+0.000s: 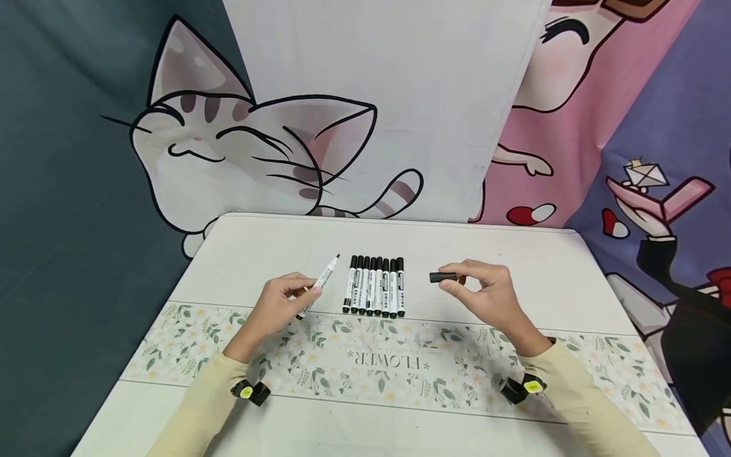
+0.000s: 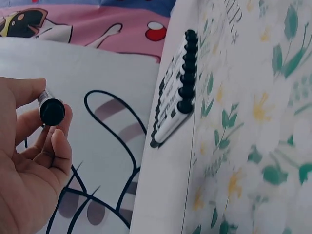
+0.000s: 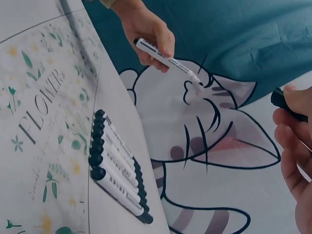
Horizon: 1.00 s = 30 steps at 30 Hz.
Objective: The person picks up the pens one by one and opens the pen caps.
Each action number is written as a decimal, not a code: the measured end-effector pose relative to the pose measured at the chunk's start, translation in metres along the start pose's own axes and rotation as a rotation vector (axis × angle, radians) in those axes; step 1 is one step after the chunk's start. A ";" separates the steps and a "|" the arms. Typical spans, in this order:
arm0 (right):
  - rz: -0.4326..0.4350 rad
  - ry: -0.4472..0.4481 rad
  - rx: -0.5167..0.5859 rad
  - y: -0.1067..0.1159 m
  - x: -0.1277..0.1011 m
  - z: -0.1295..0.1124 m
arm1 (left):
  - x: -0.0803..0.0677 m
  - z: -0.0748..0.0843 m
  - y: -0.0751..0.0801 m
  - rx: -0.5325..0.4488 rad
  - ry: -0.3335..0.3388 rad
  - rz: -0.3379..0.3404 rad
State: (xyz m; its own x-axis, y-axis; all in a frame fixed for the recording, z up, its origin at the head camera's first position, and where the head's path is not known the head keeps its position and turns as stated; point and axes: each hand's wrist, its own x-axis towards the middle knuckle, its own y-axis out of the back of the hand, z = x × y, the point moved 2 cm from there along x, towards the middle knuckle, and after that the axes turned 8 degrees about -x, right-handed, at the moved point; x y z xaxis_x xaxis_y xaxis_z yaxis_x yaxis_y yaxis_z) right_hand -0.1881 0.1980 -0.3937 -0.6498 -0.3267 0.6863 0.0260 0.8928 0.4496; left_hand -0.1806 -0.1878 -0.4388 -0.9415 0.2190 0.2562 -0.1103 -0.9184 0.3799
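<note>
My left hand point(image 1: 281, 303) holds an uncapped white marker point(image 1: 322, 282) above the table, its dark tip pointing up and away. The left wrist view shows that marker's black rear end point(image 2: 51, 111) between thumb and fingers. My right hand point(image 1: 485, 292) pinches the black cap point(image 1: 442, 277) just right of a row of several capped markers point(image 1: 374, 287) lying side by side on the white table point(image 1: 514, 254). In the right wrist view the cap point(image 3: 287, 105) sits at my fingertips, with the uncapped marker point(image 3: 168, 61) in the left hand point(image 3: 148, 34) beyond.
A floral runner point(image 1: 371, 362) printed "FLOWER" crosses the table in front of the marker row. Cartoon cat cloths hang behind the table: dark teal point(image 1: 68, 190) at left, pink and purple point(image 1: 657, 127) at right.
</note>
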 end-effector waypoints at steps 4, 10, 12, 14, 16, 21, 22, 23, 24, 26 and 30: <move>0.021 -0.077 0.024 0.004 -0.003 0.007 | 0.003 -0.005 0.009 0.019 0.034 0.039; 0.055 -0.129 0.034 0.010 -0.007 0.014 | 0.006 -0.016 0.025 0.025 0.138 0.117; 0.062 -0.141 0.029 0.012 -0.008 0.017 | 0.007 -0.021 0.031 0.040 0.173 0.143; 0.071 -0.150 0.020 0.014 -0.009 0.020 | 0.008 -0.026 0.035 0.056 0.202 0.161; 0.080 -0.160 0.011 0.017 -0.010 0.023 | 0.009 -0.032 0.040 0.080 0.224 0.173; 0.095 -0.186 -0.026 0.023 -0.012 0.029 | 0.012 -0.044 0.050 0.157 0.269 0.165; 0.097 -0.191 -0.032 0.024 -0.013 0.030 | 0.013 -0.047 0.052 0.169 0.283 0.165; 0.099 -0.196 -0.037 0.025 -0.013 0.031 | 0.015 -0.049 0.054 0.180 0.295 0.164; 0.102 -0.203 -0.042 0.025 -0.013 0.032 | 0.016 -0.052 0.055 0.187 0.312 0.165; 0.107 -0.222 -0.049 0.026 -0.013 0.034 | 0.018 -0.058 0.058 0.189 0.341 0.166; 0.118 -0.273 -0.044 0.028 -0.012 0.038 | 0.020 -0.069 0.065 0.179 0.383 0.170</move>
State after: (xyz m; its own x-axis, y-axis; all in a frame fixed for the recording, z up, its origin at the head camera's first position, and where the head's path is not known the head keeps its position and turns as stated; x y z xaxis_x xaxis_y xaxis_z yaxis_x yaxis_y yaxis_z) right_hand -0.2084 0.2388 -0.4112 -0.8206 -0.1201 0.5587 0.1428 0.9036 0.4039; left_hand -0.2283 -0.2656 -0.4708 -0.9951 -0.0983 -0.0068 0.0807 -0.8520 0.5173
